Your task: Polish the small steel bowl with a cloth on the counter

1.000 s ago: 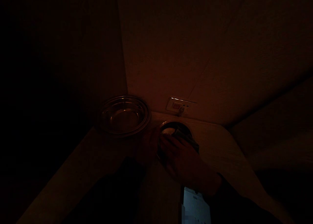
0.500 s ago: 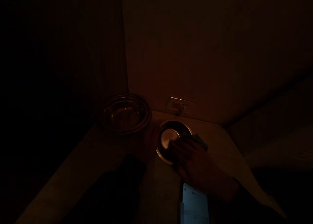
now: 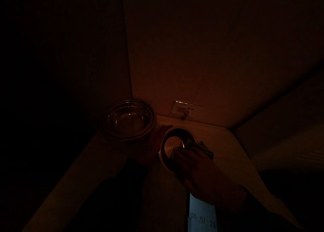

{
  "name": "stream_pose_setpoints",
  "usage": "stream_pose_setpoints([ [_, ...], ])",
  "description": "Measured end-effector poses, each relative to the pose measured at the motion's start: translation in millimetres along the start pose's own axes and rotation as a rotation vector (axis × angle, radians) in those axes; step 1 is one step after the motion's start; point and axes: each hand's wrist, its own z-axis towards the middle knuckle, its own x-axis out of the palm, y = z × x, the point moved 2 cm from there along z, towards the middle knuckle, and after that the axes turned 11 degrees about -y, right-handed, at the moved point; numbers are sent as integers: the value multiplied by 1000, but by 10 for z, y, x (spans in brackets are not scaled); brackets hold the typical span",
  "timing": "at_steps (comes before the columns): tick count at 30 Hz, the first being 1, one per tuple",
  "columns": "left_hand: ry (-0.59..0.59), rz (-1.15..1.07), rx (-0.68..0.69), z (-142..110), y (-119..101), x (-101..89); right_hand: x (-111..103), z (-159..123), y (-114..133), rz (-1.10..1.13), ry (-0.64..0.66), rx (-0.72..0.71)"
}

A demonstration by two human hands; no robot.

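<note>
The scene is very dark. A small steel bowl [image 3: 169, 141] sits on a pale counter [image 3: 222, 147] near the wall. My left hand [image 3: 154, 146] curves around the bowl's left rim and steadies it. My right hand [image 3: 199, 173] presses a greenish cloth [image 3: 202, 147] into the bowl from the right, fingers closed on the cloth. A larger steel bowl [image 3: 129, 119] stands just to the left, in the corner.
A wall socket [image 3: 184, 109] with a plug sits on the wall right behind the small bowl. A lit phone screen [image 3: 202, 216] lies at the counter's near edge under my right wrist. Walls close in the corner at left and behind.
My right hand with the cloth has slid from over the bowl's middle to its right side and back inward. The small bowl's inside shows more. My left thumb now reaches along the rim.
</note>
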Motion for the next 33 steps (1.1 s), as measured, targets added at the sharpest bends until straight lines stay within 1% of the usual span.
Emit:
stream_pose_setpoints([
  [1,-2,-13,-41,0,-8,-2,-3,6,9,-2,0,-3],
  [4,-79,1,-154,-22,-24,-26,0,27,43,-17,3,-5],
  [7,-131,40,-180,-66,-51,-59,25,28,83,-70,-12,9],
  [10,-140,66,-167,-85,-48,-80,55,12,113,-148,-47,39],
  [13,-113,127,-134,-67,33,-85,66,34,115,-173,-67,48],
  [17,-130,281,-14,-46,172,-110,38,174,72,-161,-67,41],
  [20,-152,370,49,-63,155,-124,8,275,42,-160,-61,18],
  [22,-155,359,31,-78,76,-117,-2,291,30,-177,-62,-3],
  [24,-119,317,-69,-90,-1,-94,-2,271,19,-204,-69,-15],
  [25,-107,296,-79,-94,-36,-82,0,256,15,-214,-75,-17],
  [27,-102,273,-69,-99,-63,-67,10,235,10,-214,-83,-9],
  [29,-115,278,-51,-104,-35,-73,17,232,11,-193,-83,1],
  [31,-131,337,-21,-109,12,-95,18,236,14,-174,-75,7],
  [33,-118,413,24,-112,34,-114,12,234,17,-169,-70,1],
])
